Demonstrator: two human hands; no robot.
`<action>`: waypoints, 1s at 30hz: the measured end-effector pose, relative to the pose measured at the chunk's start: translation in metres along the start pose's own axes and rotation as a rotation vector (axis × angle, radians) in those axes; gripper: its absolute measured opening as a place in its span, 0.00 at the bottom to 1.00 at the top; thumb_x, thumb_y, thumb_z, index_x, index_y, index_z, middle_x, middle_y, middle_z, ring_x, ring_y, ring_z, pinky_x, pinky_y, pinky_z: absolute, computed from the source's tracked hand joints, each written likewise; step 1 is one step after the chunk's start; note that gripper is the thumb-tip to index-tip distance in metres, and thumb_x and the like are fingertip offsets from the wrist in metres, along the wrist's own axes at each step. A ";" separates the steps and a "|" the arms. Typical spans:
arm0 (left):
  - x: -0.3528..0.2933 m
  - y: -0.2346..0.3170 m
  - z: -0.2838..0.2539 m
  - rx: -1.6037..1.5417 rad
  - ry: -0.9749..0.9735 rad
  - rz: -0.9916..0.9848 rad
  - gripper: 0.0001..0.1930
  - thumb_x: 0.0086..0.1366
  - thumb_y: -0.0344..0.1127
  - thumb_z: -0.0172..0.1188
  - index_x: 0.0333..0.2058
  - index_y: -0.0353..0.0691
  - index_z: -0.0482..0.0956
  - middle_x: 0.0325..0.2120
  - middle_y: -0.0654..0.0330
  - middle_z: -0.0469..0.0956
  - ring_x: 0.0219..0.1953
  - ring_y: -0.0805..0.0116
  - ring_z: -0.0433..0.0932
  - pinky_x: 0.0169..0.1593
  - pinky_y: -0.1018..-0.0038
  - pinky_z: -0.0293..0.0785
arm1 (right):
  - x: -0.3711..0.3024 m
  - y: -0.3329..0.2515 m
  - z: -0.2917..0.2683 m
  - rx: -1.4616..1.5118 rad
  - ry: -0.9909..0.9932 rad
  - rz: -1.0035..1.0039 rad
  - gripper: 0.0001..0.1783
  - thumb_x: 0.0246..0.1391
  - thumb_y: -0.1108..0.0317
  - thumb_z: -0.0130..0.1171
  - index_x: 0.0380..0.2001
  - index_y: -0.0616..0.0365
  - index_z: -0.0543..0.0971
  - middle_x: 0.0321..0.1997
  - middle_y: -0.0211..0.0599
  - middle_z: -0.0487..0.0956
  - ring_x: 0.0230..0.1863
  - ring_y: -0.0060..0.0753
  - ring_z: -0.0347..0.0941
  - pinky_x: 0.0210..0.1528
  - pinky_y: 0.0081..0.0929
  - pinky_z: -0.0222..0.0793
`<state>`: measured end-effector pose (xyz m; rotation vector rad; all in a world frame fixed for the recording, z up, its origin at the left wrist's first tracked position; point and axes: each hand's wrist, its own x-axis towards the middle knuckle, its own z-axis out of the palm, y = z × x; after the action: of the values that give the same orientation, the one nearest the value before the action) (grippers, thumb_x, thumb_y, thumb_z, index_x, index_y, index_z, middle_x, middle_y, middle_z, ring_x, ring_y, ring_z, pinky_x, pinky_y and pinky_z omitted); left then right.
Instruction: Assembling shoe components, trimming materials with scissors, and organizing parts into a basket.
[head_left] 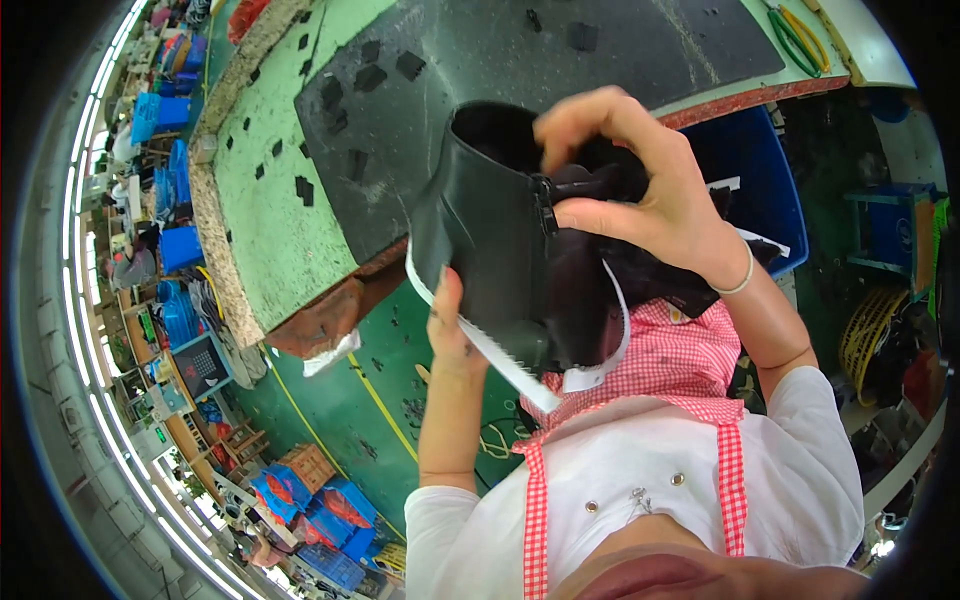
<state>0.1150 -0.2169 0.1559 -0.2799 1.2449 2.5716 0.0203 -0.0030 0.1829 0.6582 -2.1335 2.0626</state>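
A black ankle boot upper [490, 230] with a side zipper and white paper edging is held up in front of me, opening pointing away. My left hand [450, 325] supports it from below, fingers against the lower side near the white serrated strip [495, 355]. My right hand [640, 185] grips the top edge by the zipper, fingers curled over dark lining material. A thin bracelet is on my right wrist. I wear a white top and a red checked apron [670, 360].
A green worktable [270, 200] with a black mat [520, 50] and small black scraps lies beyond the boot. A blue bin [765, 180] stands to the right. Blue crates [320, 510] and a green floor with yellow lines are at lower left. Green-handled tool [795, 35] at the table's far corner.
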 end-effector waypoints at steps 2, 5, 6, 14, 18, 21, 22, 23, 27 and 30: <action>0.001 -0.007 0.004 -0.110 -0.096 0.040 0.30 0.69 0.49 0.43 0.62 0.34 0.55 0.59 0.48 0.63 0.60 0.55 0.64 0.63 0.58 0.59 | 0.002 0.006 -0.011 -0.214 -0.130 -0.173 0.14 0.39 0.64 0.70 0.28 0.57 0.76 0.27 0.28 0.75 0.33 0.30 0.72 0.55 0.31 0.58; 0.004 -0.009 0.010 -0.076 -0.045 0.059 0.29 0.70 0.49 0.42 0.62 0.35 0.55 0.60 0.50 0.62 0.60 0.56 0.64 0.63 0.58 0.60 | 0.001 0.011 -0.008 -0.205 -0.112 -0.152 0.12 0.40 0.65 0.69 0.24 0.57 0.76 0.24 0.29 0.74 0.32 0.30 0.72 0.55 0.30 0.58; 0.005 -0.009 0.009 -0.072 -0.048 0.059 0.29 0.70 0.49 0.42 0.62 0.35 0.55 0.60 0.50 0.62 0.60 0.56 0.64 0.63 0.58 0.60 | 0.001 0.011 -0.008 -0.190 -0.114 -0.149 0.12 0.41 0.65 0.69 0.24 0.57 0.76 0.24 0.29 0.74 0.32 0.30 0.72 0.54 0.30 0.58; 0.013 -0.020 0.010 0.039 0.033 0.070 0.31 0.69 0.53 0.42 0.61 0.36 0.57 0.59 0.52 0.64 0.59 0.56 0.65 0.62 0.59 0.60 | 0.005 0.010 -0.007 -0.173 0.019 -0.129 0.10 0.42 0.68 0.67 0.23 0.56 0.75 0.23 0.27 0.73 0.30 0.30 0.70 0.47 0.26 0.58; 0.007 -0.030 0.007 0.058 -0.102 0.134 0.38 0.63 0.54 0.55 0.63 0.36 0.53 0.61 0.56 0.59 0.61 0.60 0.62 0.62 0.62 0.59 | 0.011 0.017 -0.009 -0.246 0.331 -0.248 0.10 0.42 0.69 0.67 0.21 0.57 0.74 0.23 0.28 0.73 0.28 0.31 0.68 0.41 0.25 0.58; -0.004 -0.029 0.039 0.640 0.101 0.109 0.47 0.49 0.34 0.70 0.63 0.32 0.49 0.61 0.53 0.56 0.62 0.61 0.57 0.64 0.67 0.52 | 0.015 0.018 -0.005 -0.204 0.523 -0.256 0.09 0.41 0.71 0.68 0.22 0.58 0.75 0.23 0.30 0.73 0.27 0.32 0.68 0.37 0.25 0.58; 0.011 -0.014 0.057 0.849 0.261 0.098 0.42 0.51 0.29 0.69 0.62 0.31 0.55 0.58 0.50 0.61 0.60 0.62 0.60 0.64 0.68 0.53 | 0.011 0.016 -0.013 -0.226 0.439 -0.212 0.09 0.41 0.71 0.68 0.22 0.58 0.75 0.24 0.30 0.74 0.28 0.33 0.68 0.37 0.26 0.60; 0.032 0.001 0.051 0.801 0.216 0.305 0.38 0.51 0.28 0.68 0.59 0.31 0.60 0.54 0.49 0.66 0.56 0.60 0.66 0.62 0.66 0.56 | 0.009 0.012 -0.019 -0.236 0.353 -0.165 0.09 0.41 0.71 0.68 0.23 0.58 0.76 0.25 0.31 0.74 0.29 0.34 0.69 0.37 0.28 0.61; 0.042 0.107 0.056 0.958 0.313 0.302 0.29 0.50 0.31 0.69 0.51 0.31 0.71 0.44 0.54 0.75 0.44 0.64 0.75 0.50 0.69 0.71 | 0.023 0.037 -0.101 -0.307 0.267 -0.064 0.12 0.57 0.63 0.56 0.38 0.62 0.76 0.36 0.31 0.77 0.38 0.22 0.70 0.43 0.21 0.66; 0.069 0.151 0.058 1.484 0.083 0.114 0.23 0.53 0.32 0.66 0.47 0.30 0.72 0.39 0.59 0.78 0.39 0.71 0.74 0.48 0.76 0.69 | 0.034 0.114 -0.272 -1.382 0.331 -0.187 0.18 0.58 0.65 0.52 0.49 0.61 0.72 0.47 0.48 0.76 0.49 0.47 0.72 0.52 0.36 0.65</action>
<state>-0.0023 -0.2494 0.2827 0.0259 2.7316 1.0795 -0.1132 0.2518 0.1105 0.2296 -2.4245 0.2479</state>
